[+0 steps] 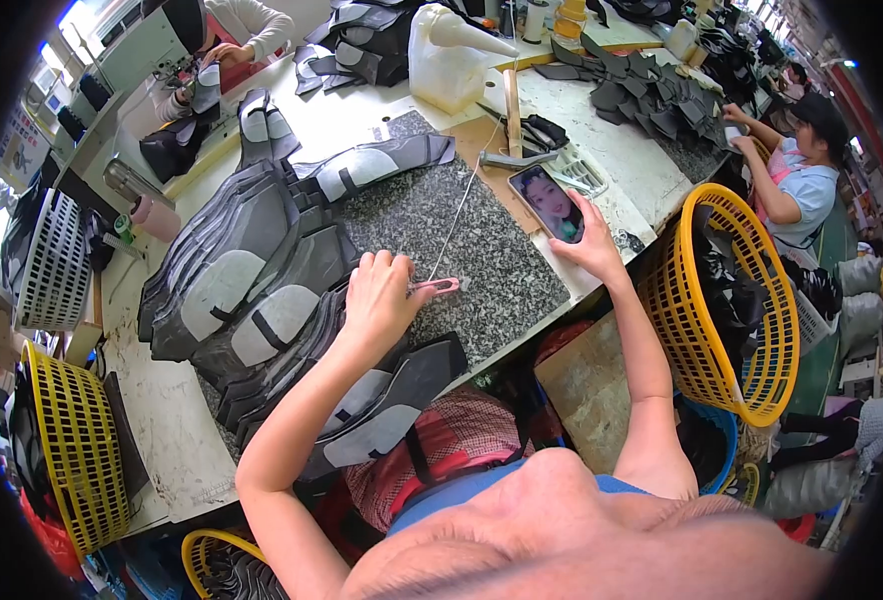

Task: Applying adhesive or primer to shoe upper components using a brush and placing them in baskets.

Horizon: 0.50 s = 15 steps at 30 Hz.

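Note:
My left hand [380, 297] is closed around a small pink looped tool [439, 286], whose exact kind I cannot make out. A white cord [459, 208] runs from it toward the far side of the table. Below is a speckled stone slab [502, 270]. Grasped in my right hand [594, 243] is a smartphone [548, 203], tilted over the slab's right edge with its screen lit. Left of the slab, overlapping stacks of grey and black cut shoe pieces [227, 240] spread out, some with pale grey patches. One such piece [374, 165] lies across the slab's far edge.
A hammer [517, 160] and a white plastic glue bottle [444, 65] stand beyond the slab. Yellow baskets flank the table, one at right [674, 290], another at left [77, 450]. Two people work nearby; dark pieces [652, 95] are heaped at far right.

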Motion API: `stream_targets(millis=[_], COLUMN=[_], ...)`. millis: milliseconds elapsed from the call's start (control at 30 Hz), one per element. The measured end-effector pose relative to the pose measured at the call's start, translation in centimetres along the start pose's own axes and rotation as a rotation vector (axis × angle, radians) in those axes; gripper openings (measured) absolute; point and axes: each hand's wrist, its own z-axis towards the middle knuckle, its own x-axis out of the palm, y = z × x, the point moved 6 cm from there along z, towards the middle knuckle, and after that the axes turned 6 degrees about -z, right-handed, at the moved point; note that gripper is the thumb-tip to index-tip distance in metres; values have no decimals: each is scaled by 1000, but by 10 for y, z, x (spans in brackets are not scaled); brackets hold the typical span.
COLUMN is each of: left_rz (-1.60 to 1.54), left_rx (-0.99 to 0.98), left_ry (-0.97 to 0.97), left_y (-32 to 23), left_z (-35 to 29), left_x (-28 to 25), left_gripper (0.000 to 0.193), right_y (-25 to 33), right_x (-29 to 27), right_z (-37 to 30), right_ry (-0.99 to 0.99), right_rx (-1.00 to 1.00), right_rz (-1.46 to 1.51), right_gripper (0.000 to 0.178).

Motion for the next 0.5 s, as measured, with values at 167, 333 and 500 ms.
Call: stream_targets(millis=[167,333,500], left_rz=[-32,-159,-809], left_rx=[-103,-110,-150], left_ry=[-42,1,168], left_y=[5,17,23], left_z=[25,46,64], left_x=[20,41,27], left_gripper=[46,34,28], right_y=[8,96,176], right_x=[-5,-11,29], right_z=[-7,-21,-40], right_ry=[-118,-189,120], right_rx=[31,-249,-536], right_rz=[-188,87,203], right_gripper=[113,55,19])
